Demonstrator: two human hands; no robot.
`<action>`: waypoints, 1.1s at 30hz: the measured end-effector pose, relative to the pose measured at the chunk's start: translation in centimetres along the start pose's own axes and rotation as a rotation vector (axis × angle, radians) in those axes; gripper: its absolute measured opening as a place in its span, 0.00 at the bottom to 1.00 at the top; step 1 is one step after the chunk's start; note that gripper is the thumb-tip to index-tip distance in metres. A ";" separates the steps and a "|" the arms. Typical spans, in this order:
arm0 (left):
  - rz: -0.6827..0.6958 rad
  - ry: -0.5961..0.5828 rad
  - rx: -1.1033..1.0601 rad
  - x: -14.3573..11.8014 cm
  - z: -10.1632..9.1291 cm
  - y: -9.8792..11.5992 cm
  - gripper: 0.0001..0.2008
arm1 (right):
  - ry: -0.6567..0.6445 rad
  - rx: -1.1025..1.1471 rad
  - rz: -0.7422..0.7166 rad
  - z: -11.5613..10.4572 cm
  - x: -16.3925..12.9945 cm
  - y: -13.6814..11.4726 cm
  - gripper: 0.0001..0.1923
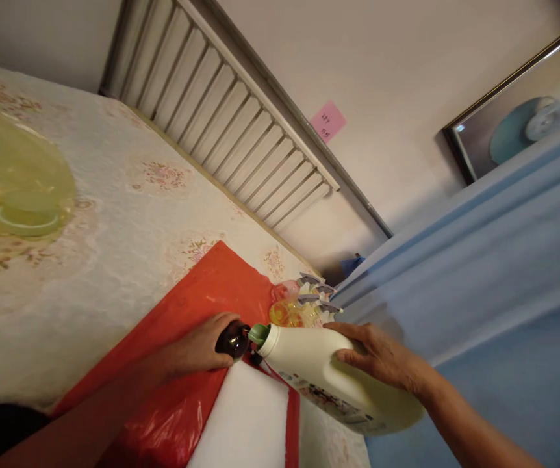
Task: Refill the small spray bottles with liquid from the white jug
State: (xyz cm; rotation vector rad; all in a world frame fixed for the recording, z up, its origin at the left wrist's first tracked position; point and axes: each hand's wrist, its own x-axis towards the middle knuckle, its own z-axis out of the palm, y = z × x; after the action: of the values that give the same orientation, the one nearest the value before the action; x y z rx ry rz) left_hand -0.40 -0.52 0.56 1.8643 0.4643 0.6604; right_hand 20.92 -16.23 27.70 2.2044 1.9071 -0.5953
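Observation:
My left hand [206, 342] is wrapped round a small dark brown bottle [232, 340] above a red plastic sheet [221, 286]. In my right hand [375, 354] is a large cream detergent jug [329, 364] with a printed label, tilted on its side. The jug's green pouring spout [259, 334] meets the neck of the brown bottle. Whether liquid is flowing I cannot tell. Beneath the two lies a white block or pad [248, 416]. Just beyond the spout stand several clear pump bottles [286, 313] with pink and yellow contents and grey pump heads.
A flowered tablecloth [128, 279] covers the table. At the left sits a translucent yellow basin [26, 162]. A white slatted radiator [231, 117] runs behind the table, and a blue curtain [479, 260] hangs on the right. On the wall are a pink note [328, 121] and a framed picture [518, 117].

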 end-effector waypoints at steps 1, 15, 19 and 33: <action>-0.003 -0.001 -0.001 0.0 0.0 0.0 0.30 | -0.001 0.000 -0.002 0.0 0.0 0.0 0.30; -0.013 0.002 -0.014 0.0 0.0 -0.1 0.33 | 0.005 -0.027 0.014 0.0 0.1 -0.2 0.30; 0.007 0.011 -0.014 -0.1 0.0 0.2 0.30 | 0.006 -0.029 0.007 -0.1 0.1 -0.3 0.30; -0.024 -0.015 -0.003 0.0 -0.3 0.8 0.30 | 0.004 -0.013 0.003 -0.1 0.1 -0.2 0.29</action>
State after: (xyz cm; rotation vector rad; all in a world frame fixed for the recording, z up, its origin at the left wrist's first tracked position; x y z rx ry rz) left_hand -0.59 -0.65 1.41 1.8564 0.4753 0.6303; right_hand 20.73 -16.10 27.81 2.2016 1.9042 -0.5766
